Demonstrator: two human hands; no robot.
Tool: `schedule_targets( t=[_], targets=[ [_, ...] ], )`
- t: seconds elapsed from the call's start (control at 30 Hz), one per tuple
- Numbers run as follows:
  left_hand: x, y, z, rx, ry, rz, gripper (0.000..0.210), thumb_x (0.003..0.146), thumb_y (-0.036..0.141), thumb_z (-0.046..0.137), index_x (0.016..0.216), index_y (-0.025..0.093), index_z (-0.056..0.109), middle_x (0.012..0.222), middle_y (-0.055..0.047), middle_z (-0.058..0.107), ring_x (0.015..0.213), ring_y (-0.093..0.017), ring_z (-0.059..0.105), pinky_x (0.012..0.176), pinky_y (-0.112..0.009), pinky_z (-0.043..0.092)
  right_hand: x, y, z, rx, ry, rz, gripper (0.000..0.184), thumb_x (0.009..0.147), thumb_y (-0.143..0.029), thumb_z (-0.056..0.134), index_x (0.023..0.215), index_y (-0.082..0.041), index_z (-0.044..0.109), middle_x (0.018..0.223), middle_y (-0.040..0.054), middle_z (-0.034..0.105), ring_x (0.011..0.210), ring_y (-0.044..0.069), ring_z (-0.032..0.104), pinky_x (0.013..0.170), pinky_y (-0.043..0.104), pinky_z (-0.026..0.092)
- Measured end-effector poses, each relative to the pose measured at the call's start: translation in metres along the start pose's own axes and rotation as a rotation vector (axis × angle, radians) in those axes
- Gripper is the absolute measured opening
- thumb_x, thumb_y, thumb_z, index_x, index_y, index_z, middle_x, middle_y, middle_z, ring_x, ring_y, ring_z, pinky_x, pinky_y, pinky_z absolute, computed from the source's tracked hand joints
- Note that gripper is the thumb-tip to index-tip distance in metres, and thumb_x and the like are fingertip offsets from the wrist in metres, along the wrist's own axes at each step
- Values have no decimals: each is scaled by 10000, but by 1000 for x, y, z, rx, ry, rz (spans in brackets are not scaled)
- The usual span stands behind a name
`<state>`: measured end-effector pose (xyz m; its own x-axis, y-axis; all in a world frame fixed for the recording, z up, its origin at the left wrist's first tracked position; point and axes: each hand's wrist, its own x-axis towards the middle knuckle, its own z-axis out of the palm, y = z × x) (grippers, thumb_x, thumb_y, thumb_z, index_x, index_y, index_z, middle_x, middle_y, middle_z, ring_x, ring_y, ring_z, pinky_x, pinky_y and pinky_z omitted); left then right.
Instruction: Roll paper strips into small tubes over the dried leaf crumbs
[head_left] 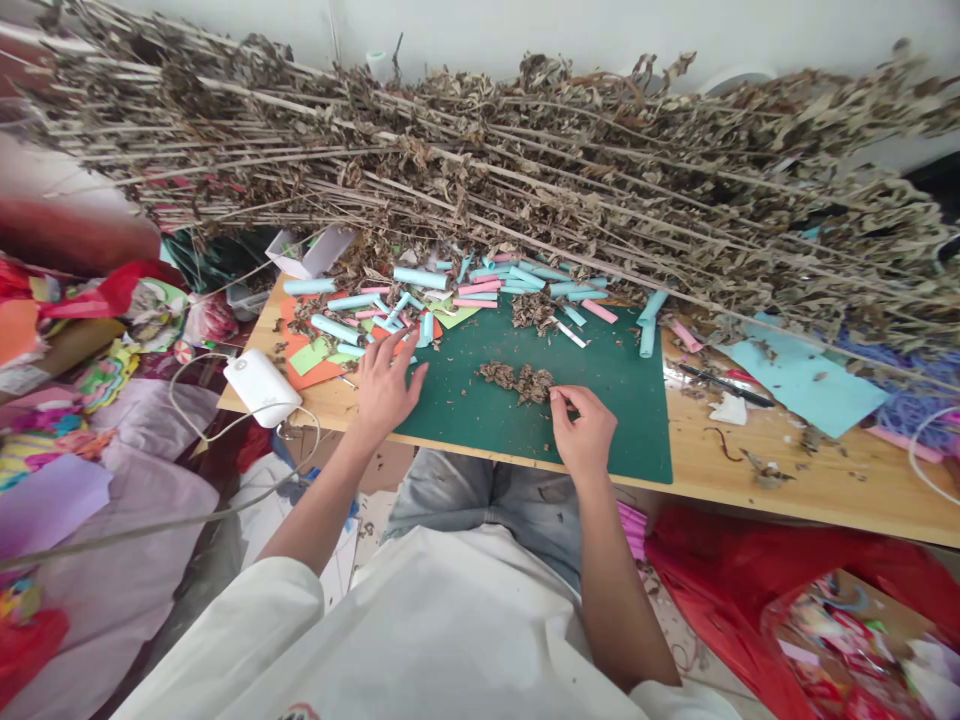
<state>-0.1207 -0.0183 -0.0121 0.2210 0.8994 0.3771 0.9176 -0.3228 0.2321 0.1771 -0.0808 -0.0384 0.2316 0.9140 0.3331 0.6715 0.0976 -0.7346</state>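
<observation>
A small heap of crumbled dried leaves lies on the green cutting mat in front of me. My right hand is at its right end, thumb and fingertips pinched together on the dried leaves. Over the mat's left edge, my left hand has its fingers apart and holds nothing that I can see. Just beyond its fingertips are rolled blue paper tubes and smaller pink ones. A second clump of dried leaves sits further back, with a thin white stick beside it.
Long dried stalks stretch across the back of the wooden table. A white power bank with a cable is at left. A black pen and blue paper lie at right. Below hangs a red bag.
</observation>
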Motion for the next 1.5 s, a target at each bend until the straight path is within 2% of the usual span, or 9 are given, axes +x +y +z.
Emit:
schedule_targets(
  t=[0.23,0.4,0.5,0.67,0.83,1.03,1.23,1.37,1.5],
  targets=[
    [95,42,39,52,-169,235,384,938,229,521,1317,201,577,1321,-158,569,1212,-327,477,968,-474,415,-3,0,-1,31,39,13,223,926,-307,541,848,-190,715,851,62,726,775,183,665,718,304,525],
    [125,51,64,132,-205,280,277,953,180,461,1130,157,673,1219,-166,606,1167,-319,503,935,-449,426,-3,-1,-2,35,33,-9,227,931,-305,526,852,-196,709,852,64,724,795,189,663,735,316,525],
    [126,48,68,137,-204,292,292,981,200,407,1090,142,672,1114,-160,647,1120,-305,525,926,-428,439,-3,-1,-1,29,37,-12,228,934,-302,525,845,-195,706,841,62,719,790,186,656,740,314,521],
    [123,40,65,80,-208,321,342,941,181,496,1269,132,582,1126,-160,635,1115,-283,533,973,-404,445,-2,-1,0,32,27,-23,222,934,-294,529,851,-189,707,850,61,720,800,182,658,752,309,517],
    [125,37,69,-4,-228,239,289,941,114,411,1093,108,656,1162,-198,585,1170,-311,507,986,-458,446,-2,-1,0,35,27,1,235,932,-309,525,846,-193,710,847,63,724,797,187,661,754,316,521],
    [133,40,73,-12,-224,261,286,953,115,394,1079,80,648,1064,-199,624,1145,-320,514,992,-490,436,-2,-1,1,51,21,23,241,934,-316,515,849,-199,707,861,64,727,814,191,664,751,319,521],
    [116,48,48,-288,-90,340,319,1017,304,382,1136,165,643,1128,-131,630,1091,-240,555,961,-397,469,-2,-1,1,54,23,28,220,930,-304,531,852,-200,709,860,58,728,805,186,665,747,310,518],
    [88,56,26,-578,7,381,270,1012,305,424,1100,180,646,1124,-121,668,1089,-204,602,963,-373,485,-1,-1,1,55,22,30,210,925,-301,543,847,-199,709,850,51,724,796,183,660,745,309,513],
    [66,60,18,-741,60,329,227,989,301,494,1077,193,674,1079,-105,714,1059,-197,651,959,-368,510,-1,-1,0,54,21,40,221,927,-309,535,842,-199,707,851,55,725,791,187,660,742,315,513]
  ],
)
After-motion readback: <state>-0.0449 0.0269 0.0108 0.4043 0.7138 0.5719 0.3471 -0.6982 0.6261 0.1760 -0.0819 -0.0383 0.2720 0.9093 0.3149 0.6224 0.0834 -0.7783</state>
